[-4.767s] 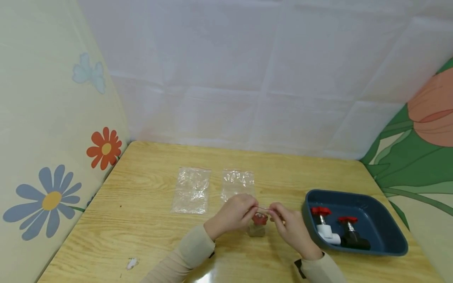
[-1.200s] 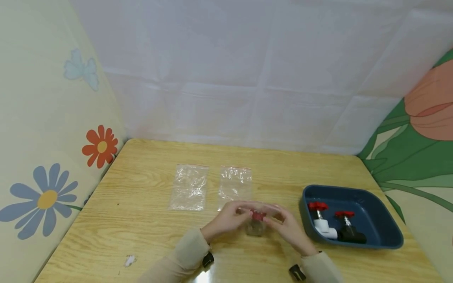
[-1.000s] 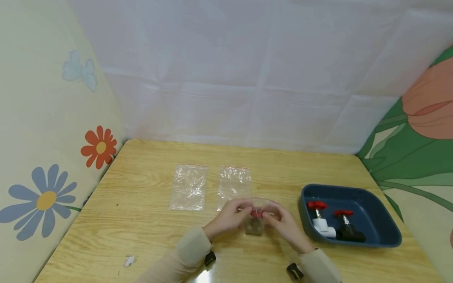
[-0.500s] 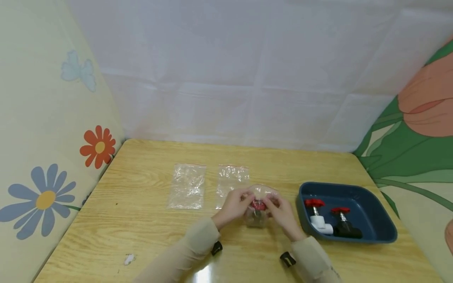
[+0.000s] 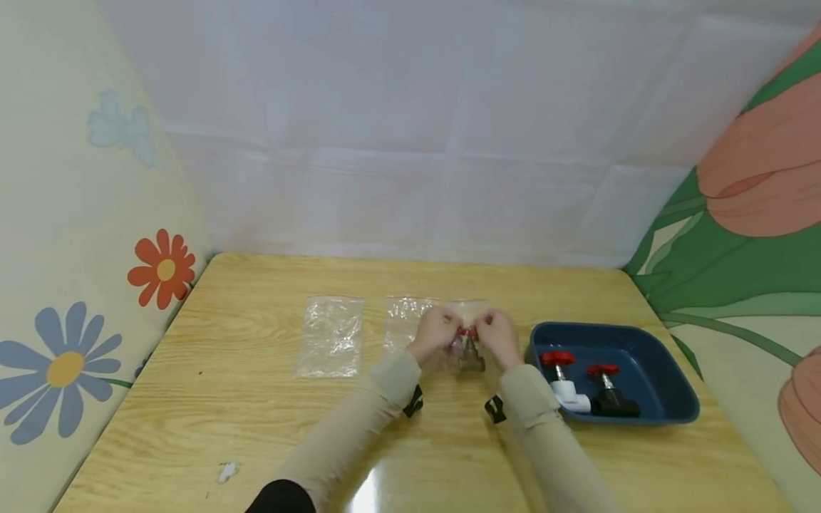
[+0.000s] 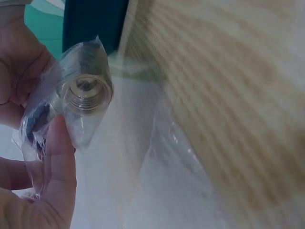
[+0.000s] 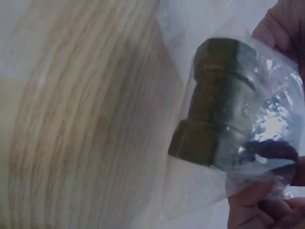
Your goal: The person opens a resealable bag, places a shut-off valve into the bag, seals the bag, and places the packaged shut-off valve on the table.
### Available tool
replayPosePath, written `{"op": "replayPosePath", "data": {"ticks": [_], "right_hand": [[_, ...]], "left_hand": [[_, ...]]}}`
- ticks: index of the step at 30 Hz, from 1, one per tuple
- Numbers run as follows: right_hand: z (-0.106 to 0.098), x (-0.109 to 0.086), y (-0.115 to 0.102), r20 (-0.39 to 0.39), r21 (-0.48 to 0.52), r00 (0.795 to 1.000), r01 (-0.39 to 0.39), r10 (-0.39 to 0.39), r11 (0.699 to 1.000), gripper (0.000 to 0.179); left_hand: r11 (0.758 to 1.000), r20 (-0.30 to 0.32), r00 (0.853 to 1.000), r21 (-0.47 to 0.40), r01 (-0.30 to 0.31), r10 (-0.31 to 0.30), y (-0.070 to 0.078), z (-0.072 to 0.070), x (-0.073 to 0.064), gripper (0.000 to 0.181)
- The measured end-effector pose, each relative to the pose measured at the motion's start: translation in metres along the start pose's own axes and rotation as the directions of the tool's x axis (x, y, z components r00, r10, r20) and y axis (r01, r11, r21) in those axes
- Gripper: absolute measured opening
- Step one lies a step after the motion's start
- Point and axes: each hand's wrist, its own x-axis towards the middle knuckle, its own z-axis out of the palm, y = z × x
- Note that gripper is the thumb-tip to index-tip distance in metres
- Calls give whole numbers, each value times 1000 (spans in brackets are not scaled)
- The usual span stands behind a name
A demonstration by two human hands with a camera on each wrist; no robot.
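Inside a clear zip bag is a brass gate valve with a red handwheel. My left hand pinches the bag from the left, close to the handwheel; my right hand pinches it from the right at the same height. The bag's top edge rises beyond my fingers. In the left wrist view the threaded end of the valve shows through the film. The right wrist view shows the valve's hexagonal body from the side, wrapped in plastic, close over the wooden table.
Two more clear zip bags lie flat, one at left and one beside my left hand. To the right stands a blue tray with a white valve and a black valve, both red-handled.
Both hands have carried the bagged valve away from me, up beside the flat bags. Earlier, the fingers pinched along the bag's top edge; now they grip lower, by the handwheel.
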Motion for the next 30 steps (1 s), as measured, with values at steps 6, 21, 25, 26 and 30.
{"op": "replayPosePath", "data": {"ticks": [6,21,25,26,30], "right_hand": [[10,19,3,-33,-88,997,-67,64,994,17],[13,40,19,2,-269,976,-207,216,941,18],[14,44,24,-14,-288,974,-220,226,932,23],[14,45,25,-19,-290,974,-223,227,931,24],[15,48,23,-55,-276,974,-228,222,934,25]], "left_hand": [[997,-37,999,62,42,-40,-2,6,22,17],[979,-35,979,40,202,-201,-19,23,48,15],[971,-46,971,43,236,-234,-18,19,49,10],[969,-52,970,56,242,-240,-17,19,50,10],[962,-62,976,165,217,-210,-15,16,53,13]]}}
